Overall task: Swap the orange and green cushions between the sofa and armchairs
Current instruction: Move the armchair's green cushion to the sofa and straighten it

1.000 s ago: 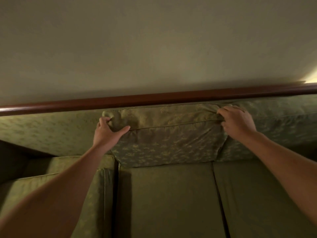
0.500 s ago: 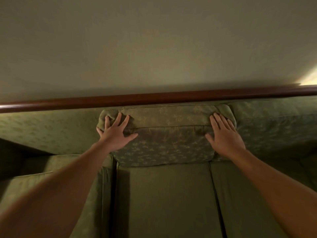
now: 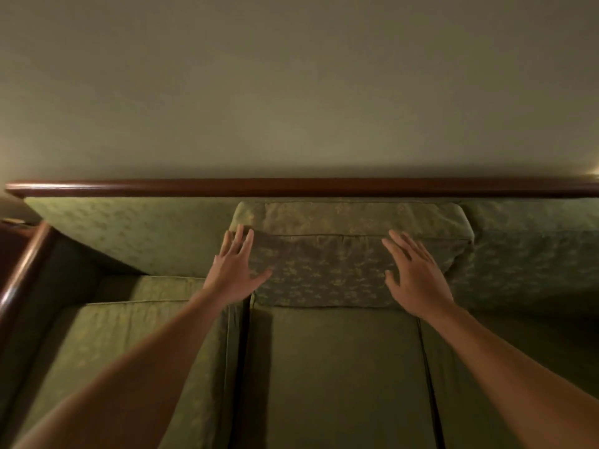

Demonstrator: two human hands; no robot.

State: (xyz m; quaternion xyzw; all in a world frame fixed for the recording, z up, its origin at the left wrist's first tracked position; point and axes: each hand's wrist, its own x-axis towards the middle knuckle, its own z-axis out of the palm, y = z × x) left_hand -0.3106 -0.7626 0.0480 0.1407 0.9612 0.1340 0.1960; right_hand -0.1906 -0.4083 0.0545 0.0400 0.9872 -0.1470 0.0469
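Fingers (image 3: 241, 241): lying straight and spread on both hands, holding nothing; a second ago they were clutching the top corners.
Left hand (image 3: 235, 270), right hand (image 3: 415, 277): easing off the front of the green cushion (image 3: 353, 257); contact too blurred to tell.
Green cushion: standing upright against the back of the sofa (image 3: 129, 231), under the wooden rail (image 3: 291, 187); this placement is probably finishing.
Containers: none showing.

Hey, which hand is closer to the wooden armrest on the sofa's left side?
Left. The left hand is at the green back cushion's left edge, toward the armrest; the right hand is over the cushion's right part, farther away.
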